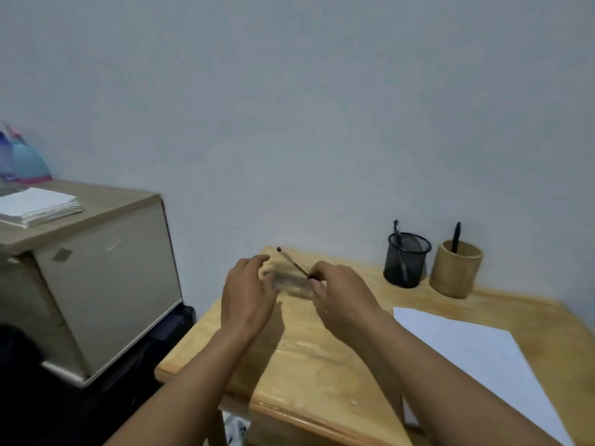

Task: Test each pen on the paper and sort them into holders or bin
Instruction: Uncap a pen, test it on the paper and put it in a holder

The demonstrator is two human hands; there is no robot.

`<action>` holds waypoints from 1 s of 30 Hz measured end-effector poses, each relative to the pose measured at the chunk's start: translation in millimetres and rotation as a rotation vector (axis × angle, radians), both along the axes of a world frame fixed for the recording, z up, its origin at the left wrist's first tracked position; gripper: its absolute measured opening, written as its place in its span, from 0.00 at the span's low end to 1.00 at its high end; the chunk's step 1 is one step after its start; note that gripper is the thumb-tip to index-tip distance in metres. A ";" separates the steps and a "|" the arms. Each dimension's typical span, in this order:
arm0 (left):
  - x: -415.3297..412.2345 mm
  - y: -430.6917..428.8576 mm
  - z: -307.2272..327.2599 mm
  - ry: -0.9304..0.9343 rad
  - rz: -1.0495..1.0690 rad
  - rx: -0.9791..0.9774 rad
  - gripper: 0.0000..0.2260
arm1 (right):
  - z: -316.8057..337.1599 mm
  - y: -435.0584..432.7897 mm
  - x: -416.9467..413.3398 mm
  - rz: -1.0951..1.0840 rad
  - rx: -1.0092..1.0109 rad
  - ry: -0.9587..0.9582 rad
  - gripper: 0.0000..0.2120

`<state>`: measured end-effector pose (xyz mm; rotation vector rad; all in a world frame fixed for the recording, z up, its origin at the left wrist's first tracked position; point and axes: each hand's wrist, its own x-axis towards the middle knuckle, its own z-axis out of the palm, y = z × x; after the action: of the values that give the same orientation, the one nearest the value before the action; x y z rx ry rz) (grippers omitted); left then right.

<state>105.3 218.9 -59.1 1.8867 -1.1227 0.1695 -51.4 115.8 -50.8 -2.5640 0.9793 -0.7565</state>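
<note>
One thin pen (293,263) is pinched in the right hand (344,297) at mid-frame above the table (306,365); the left hand (248,294) beside it is relaxed

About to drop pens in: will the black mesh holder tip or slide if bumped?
The black mesh holder looks light, see-through wire, so a bump may slide it on the smooth table. Tipping seems less likely: nearly as wide as tall.

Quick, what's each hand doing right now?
Left hand: open, holding nothing.
Right hand: fingers pinch a pen.
</note>
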 end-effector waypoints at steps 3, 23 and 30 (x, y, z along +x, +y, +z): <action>-29.1 -22.5 3.4 0.056 -0.143 0.039 0.14 | 11.0 -7.2 -25.5 -0.104 0.210 -0.196 0.04; -123.1 -84.0 23.2 0.684 -0.733 -0.024 0.06 | 24.6 -16.9 -123.8 -0.106 0.869 -0.999 0.07; -126.5 -89.7 24.1 0.771 -0.752 -0.005 0.04 | 13.7 -24.4 -134.2 -0.104 0.880 -1.007 0.03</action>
<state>-21.2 129.1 -34.9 1.2080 -1.1615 -0.8931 -185.5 91.3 -37.2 -1.1455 0.7989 -1.1240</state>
